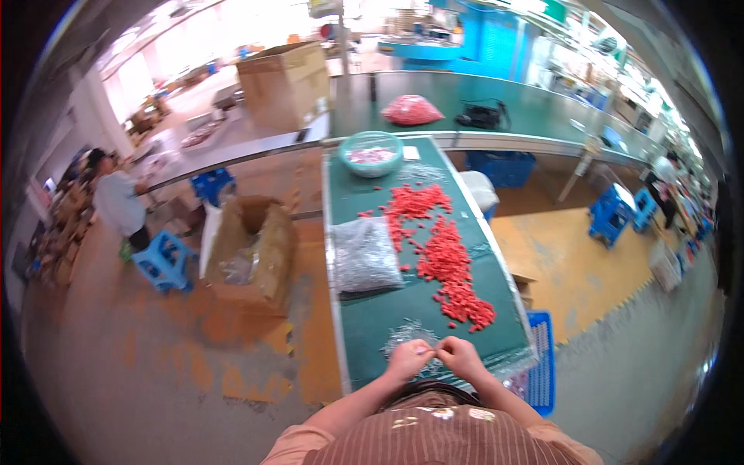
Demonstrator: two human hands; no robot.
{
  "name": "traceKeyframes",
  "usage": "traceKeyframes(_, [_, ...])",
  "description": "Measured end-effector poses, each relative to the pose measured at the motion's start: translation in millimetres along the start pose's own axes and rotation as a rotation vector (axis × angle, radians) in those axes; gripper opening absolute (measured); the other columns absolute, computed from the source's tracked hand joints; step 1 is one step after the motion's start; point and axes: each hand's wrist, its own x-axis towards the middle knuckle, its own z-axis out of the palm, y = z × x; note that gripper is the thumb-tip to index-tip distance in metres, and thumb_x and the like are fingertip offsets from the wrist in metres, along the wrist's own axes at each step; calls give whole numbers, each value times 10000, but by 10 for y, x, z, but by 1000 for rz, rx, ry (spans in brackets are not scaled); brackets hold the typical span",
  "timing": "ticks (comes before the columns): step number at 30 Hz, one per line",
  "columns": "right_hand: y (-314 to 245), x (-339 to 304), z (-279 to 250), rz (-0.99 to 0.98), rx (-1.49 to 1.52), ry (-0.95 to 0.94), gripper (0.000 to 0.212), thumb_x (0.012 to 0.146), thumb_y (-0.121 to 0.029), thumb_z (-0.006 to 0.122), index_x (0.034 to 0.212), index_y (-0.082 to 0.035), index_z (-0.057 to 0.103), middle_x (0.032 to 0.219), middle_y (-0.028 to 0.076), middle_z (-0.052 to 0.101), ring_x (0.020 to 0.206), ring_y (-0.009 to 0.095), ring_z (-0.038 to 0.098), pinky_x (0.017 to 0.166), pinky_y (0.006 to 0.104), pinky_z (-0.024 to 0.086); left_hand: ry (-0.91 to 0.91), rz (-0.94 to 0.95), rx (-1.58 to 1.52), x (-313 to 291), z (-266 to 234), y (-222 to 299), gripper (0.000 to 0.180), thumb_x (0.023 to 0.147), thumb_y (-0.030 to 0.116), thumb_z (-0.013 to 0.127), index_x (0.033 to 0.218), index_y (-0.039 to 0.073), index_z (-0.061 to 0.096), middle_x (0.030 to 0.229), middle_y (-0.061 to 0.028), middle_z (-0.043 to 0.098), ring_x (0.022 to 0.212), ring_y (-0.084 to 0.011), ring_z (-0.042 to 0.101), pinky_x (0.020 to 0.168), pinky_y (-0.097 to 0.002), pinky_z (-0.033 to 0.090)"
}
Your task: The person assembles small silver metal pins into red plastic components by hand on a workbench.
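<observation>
At the near end of the green table (364,325), my left hand (409,361) and my right hand (458,356) almost meet, fingers pinched together. What they hold is too small to make out. Just beyond my left hand lies a loose heap of small clear, thin pieces (408,332). Red small pieces (446,260) spread in a long pile up the table's middle and right. A plastic bag full of greyish clear pieces (366,254) rests at the left edge. Farther up, a green basin (372,142) holds pinkish pieces, with more clear pieces (422,172) beside it.
Across the far end runs a green conveyor (542,105) carrying a bag of pink-red pieces (411,110) and a black object (482,115). An open carton (256,256) and blue stool (164,260) stand left; a blue crate (542,360) sits at right. People (120,198) work farther off.
</observation>
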Motion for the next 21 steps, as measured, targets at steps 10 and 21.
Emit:
traceKeyframes(10, [281, 5, 88, 162, 119, 35, 180, 717, -143, 645, 768, 28, 619, 650, 112, 634, 591, 151, 596, 570, 312, 471, -27, 55, -165, -61, 110, -20, 137, 781, 142, 637, 725, 29, 583, 617, -13, 519, 598, -74, 451, 560, -264, 396])
traceKeyframes(21, [133, -51, 68, 8, 40, 29, 149, 717, -122, 633, 751, 15, 586, 610, 105, 591, 550, 171, 558, 532, 320, 444, 87, 29, -101, -74, 119, -31, 174, 788, 207, 617, 814, 37, 590, 722, -116, 595, 684, -241, 592, 628, -351, 460])
